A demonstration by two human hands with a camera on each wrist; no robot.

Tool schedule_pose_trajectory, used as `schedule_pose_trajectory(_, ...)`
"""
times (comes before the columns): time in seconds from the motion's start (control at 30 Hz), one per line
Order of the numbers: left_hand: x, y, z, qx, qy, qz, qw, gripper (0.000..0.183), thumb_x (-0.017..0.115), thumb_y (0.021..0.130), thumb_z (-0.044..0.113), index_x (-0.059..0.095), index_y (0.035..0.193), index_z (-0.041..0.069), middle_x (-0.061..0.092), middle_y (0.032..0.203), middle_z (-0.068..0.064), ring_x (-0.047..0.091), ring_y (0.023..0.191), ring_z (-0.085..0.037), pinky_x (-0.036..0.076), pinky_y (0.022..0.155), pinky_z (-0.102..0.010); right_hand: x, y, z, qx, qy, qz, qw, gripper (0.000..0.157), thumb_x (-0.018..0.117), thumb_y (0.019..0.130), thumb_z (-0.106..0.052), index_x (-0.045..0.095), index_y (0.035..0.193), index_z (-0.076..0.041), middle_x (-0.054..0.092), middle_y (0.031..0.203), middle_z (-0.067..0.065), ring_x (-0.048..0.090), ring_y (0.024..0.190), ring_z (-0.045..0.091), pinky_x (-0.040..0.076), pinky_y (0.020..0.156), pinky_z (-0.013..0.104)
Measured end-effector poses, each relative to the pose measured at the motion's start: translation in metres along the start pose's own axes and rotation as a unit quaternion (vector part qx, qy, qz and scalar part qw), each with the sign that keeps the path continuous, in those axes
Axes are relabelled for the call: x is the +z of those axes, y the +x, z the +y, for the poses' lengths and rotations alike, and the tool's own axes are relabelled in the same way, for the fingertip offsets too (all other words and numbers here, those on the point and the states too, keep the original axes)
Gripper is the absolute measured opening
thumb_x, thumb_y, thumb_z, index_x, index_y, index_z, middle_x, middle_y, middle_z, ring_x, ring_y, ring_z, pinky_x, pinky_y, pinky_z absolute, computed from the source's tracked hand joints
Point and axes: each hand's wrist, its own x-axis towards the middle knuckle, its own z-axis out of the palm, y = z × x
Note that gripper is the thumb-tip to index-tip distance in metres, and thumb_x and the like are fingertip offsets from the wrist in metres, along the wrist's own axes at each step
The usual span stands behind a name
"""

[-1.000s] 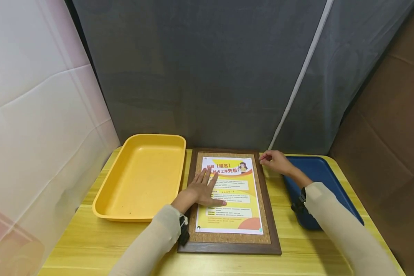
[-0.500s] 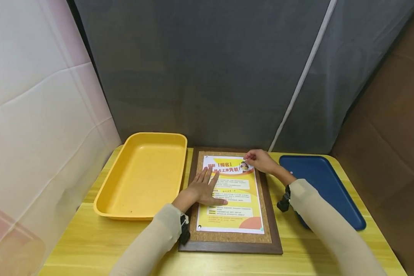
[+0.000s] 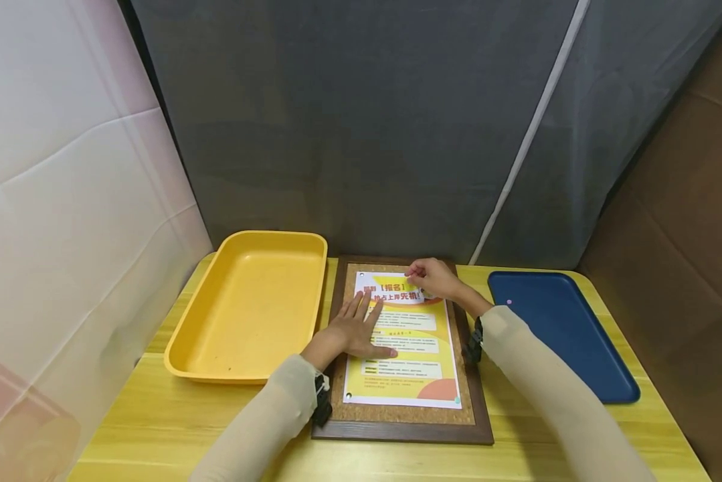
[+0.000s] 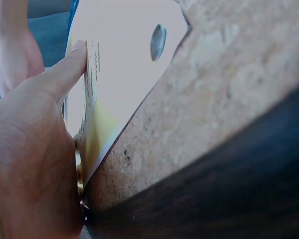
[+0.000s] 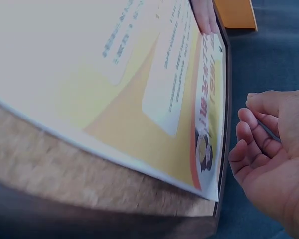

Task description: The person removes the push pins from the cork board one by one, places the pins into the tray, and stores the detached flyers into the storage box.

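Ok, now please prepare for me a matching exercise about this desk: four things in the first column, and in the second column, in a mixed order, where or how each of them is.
First column
1. Left hand
2. Blue tray
3. Right hand
4. Yellow tray

Second column
A. Stands to the right of the framed board
B. Rests on the poster, fingers spread
C. Stands to the left of the framed board
D. Is at the top part of the poster, fingers curled

Right pairs: 1-B, 2-A, 3-D, 4-C
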Motion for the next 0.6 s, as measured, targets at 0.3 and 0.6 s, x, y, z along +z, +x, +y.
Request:
schedule_pose_trajectory(0.3, 0.001, 0.001, -0.001, -0.007, -0.007, -0.002, 1.0, 0.127, 0.053, 0.085, 0.09, -0.01, 0.171, 0.021, -0.028, 0.173, -0.01, -0.021, 0.161, -0.031, -0.005, 0.131, -0.052, 0.011, 0.015, -0.009, 0.025, 0.02, -0.016, 0.999, 0.019, 0.067, 0.103, -0.009, 0.074, 0.116, 0.003, 0.07, 0.099, 0.009, 0.061, 0.087, 0.018, 0.051, 0.08, 0.028)
schedule_pose_trajectory(0.6, 0.0, -0.003, 0.0, -0.003, 0.002, -0.005, 1.0, 0.128, 0.048, 0.084, 0.093, -0.011, 0.17, 0.02, -0.028, 0.173, -0.01, -0.02, 0.162, -0.031, -0.003, 0.131, -0.052, 0.029, 0.025, -0.017, 0.026, 0.017, -0.026, 0.999, 0.022, 0.066, 0.105, -0.01, 0.073, 0.121, 0.003, 0.073, 0.107, 0.014, 0.067, 0.095, 0.021, 0.057, 0.085, 0.033)
